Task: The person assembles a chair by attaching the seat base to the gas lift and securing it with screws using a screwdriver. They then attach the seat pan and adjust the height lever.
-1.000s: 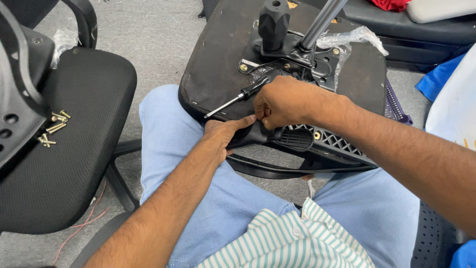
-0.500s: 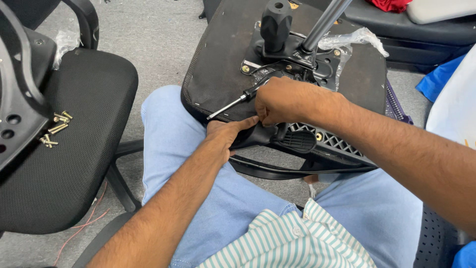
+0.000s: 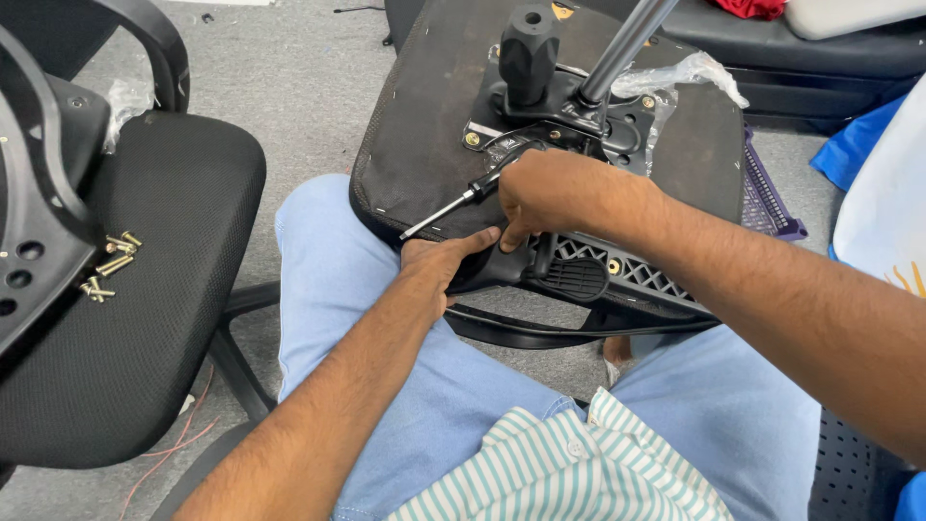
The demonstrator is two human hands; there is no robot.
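Note:
An upturned black chair seat [image 3: 424,145] rests across my lap, its metal mechanism plate [image 3: 555,121] and gas-lift column [image 3: 622,43] facing up. My right hand [image 3: 550,193] is shut on a black-handled screwdriver [image 3: 463,198], whose metal shaft points left and down over the seat's edge. Just below it, my left hand [image 3: 439,265] presses on the black plastic armrest bracket [image 3: 579,275] at the seat's near edge, thumb touching the right hand. The bracket has a lattice rib and a brass-coloured bolt [image 3: 614,265].
A second black mesh chair seat [image 3: 145,318] stands at the left with several brass screws [image 3: 108,265] lying on it. A black plastic backrest [image 3: 39,222] leans at the far left. Crumpled clear plastic [image 3: 690,72], a purple crate [image 3: 767,193] and blue cloth [image 3: 858,145] lie to the right.
Both hands have stayed at the bracket; the view has shifted slightly, and the screwdriver is held much as before.

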